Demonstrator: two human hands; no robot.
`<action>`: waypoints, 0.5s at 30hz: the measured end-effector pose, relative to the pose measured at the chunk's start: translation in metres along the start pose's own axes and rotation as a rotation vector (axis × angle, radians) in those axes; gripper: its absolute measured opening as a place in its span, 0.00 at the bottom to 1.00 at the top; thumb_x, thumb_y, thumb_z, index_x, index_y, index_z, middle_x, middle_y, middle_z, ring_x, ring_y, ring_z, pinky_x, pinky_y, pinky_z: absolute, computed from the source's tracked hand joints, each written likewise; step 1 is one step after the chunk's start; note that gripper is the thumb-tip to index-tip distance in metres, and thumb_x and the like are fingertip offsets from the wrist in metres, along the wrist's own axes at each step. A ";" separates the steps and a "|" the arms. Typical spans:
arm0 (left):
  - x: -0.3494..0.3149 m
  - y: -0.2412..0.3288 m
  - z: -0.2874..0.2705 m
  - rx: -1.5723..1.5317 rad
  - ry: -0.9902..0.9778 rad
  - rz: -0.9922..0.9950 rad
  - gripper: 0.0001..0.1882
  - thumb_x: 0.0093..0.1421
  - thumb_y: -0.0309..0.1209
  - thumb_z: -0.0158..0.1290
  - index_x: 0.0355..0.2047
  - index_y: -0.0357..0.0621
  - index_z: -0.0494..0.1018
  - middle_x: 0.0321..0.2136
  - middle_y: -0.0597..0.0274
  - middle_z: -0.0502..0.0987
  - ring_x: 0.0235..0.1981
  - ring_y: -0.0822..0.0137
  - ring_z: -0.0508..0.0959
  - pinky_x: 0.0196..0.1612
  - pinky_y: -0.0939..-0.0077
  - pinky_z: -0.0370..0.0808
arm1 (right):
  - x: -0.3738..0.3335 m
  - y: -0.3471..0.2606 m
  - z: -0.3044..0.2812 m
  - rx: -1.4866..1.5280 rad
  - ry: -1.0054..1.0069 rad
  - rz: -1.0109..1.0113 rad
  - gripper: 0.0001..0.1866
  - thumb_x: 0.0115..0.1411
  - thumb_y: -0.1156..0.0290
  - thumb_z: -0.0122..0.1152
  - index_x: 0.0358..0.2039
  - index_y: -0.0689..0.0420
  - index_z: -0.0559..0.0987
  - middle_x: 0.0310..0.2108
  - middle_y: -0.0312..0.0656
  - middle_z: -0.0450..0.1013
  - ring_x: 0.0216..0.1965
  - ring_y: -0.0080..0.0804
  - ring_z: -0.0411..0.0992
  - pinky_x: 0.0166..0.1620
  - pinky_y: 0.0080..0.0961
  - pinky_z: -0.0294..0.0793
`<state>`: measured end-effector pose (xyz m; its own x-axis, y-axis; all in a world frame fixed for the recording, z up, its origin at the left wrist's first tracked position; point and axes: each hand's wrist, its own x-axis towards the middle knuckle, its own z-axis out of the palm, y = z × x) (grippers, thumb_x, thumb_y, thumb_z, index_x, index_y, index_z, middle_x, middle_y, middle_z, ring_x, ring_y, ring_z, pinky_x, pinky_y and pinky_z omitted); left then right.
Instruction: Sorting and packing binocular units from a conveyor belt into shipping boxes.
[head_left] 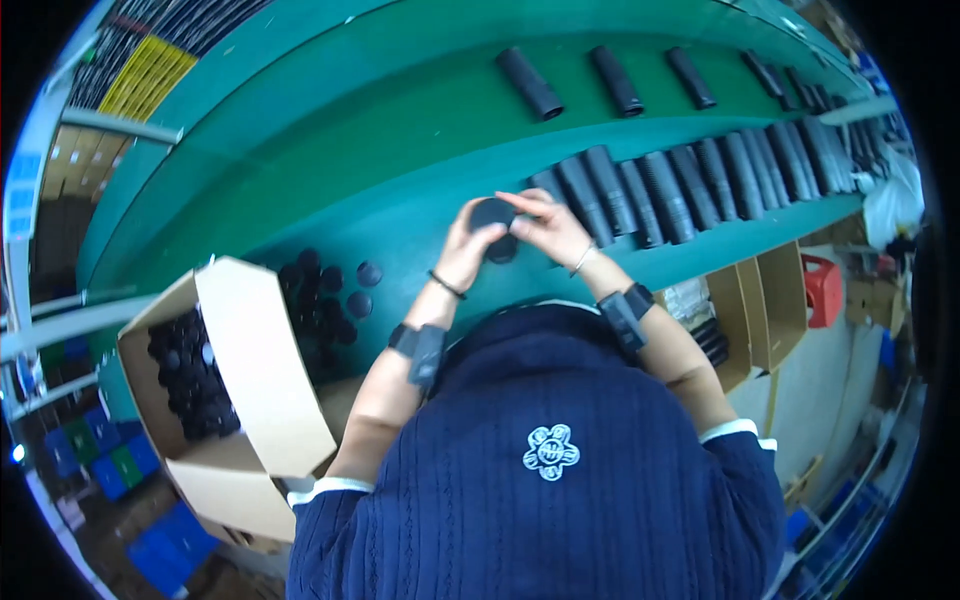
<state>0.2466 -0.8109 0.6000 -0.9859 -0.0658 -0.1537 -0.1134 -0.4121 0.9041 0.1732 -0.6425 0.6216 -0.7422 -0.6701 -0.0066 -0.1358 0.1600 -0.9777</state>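
Both hands meet over the middle of the green bench. My left hand (462, 245) is closed around a black round cap (490, 212), with the thumb across its near side. On the other side my right hand (556, 230) grips the same piece between thumb and fingers. A dark rounded part (502, 250) shows just below the cap; whether the two are joined I cannot tell. Close to my right hand, a row of black ribbed tubes (655, 195) lies side by side. Loose black caps (325, 300) are scattered on the bench left of my left forearm.
An open cardboard box (265, 370) full of black caps stands at the left. More black tubes (615, 80) lie spaced apart on the green belt (400, 110) behind. Another cardboard box (735, 315) sits at the right, near a red plastic stool (822, 290).
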 end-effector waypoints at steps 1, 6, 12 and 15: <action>0.002 0.007 0.002 -0.276 0.007 -0.077 0.21 0.56 0.35 0.52 0.48 0.39 0.65 0.46 0.57 0.71 0.49 0.64 0.69 0.54 0.66 0.64 | -0.008 -0.011 0.000 -0.046 -0.001 -0.013 0.37 0.50 0.65 0.65 0.60 0.58 0.61 0.48 0.45 0.65 0.52 0.35 0.64 0.53 0.28 0.64; 0.017 0.004 0.036 -0.488 -0.079 -0.217 0.29 0.61 0.49 0.47 0.55 0.43 0.59 0.54 0.59 0.62 0.57 0.63 0.60 0.58 0.59 0.58 | -0.040 -0.014 -0.030 -0.245 0.118 -0.145 0.50 0.39 0.72 0.64 0.63 0.56 0.51 0.58 0.51 0.58 0.58 0.41 0.60 0.59 0.33 0.58; 0.039 -0.028 0.048 0.023 0.000 -0.574 0.38 0.57 0.41 0.55 0.62 0.45 0.49 0.59 0.54 0.53 0.58 0.54 0.56 0.54 0.56 0.62 | -0.086 -0.039 -0.188 -0.835 0.754 0.115 0.31 0.38 0.72 0.62 0.48 0.58 0.68 0.41 0.52 0.70 0.43 0.46 0.71 0.46 0.34 0.70; 0.045 -0.045 0.052 0.045 0.071 -0.644 0.40 0.56 0.39 0.55 0.62 0.43 0.47 0.59 0.52 0.54 0.57 0.52 0.58 0.52 0.56 0.64 | -0.110 -0.029 -0.280 -1.237 1.003 0.306 0.30 0.39 0.69 0.63 0.47 0.56 0.71 0.43 0.49 0.67 0.44 0.49 0.68 0.46 0.38 0.70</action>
<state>0.2010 -0.7480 0.5735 -0.7082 0.1215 -0.6955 -0.6862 -0.3504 0.6375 0.0752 -0.3700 0.7100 -0.8789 0.1325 0.4582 0.0409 0.9780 -0.2043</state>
